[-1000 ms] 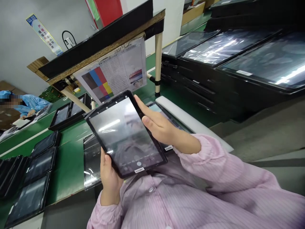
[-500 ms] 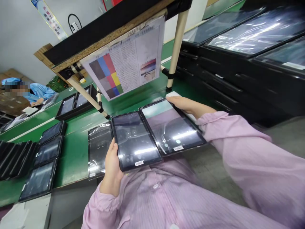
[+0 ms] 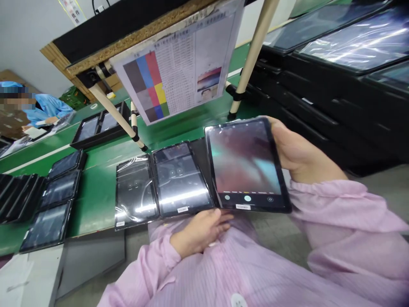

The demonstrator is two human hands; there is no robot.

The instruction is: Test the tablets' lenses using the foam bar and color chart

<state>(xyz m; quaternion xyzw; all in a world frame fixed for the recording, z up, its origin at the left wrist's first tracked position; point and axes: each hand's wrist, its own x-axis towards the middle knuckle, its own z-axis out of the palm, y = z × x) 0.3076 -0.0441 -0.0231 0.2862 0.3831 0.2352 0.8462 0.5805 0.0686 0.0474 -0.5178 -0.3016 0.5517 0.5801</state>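
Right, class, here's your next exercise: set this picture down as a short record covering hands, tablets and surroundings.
Grip: right hand on the right side of the held tablet
Held screen: lit, showing a blurred reddish and teal image
Other hand: left hand by the held tablet's lower left corner, contact unclear
Alongside: nearer tablet and farther tablet, side by side on the green table
Above: printed sheet with colour blocks
Background: co-worker in blue, far left
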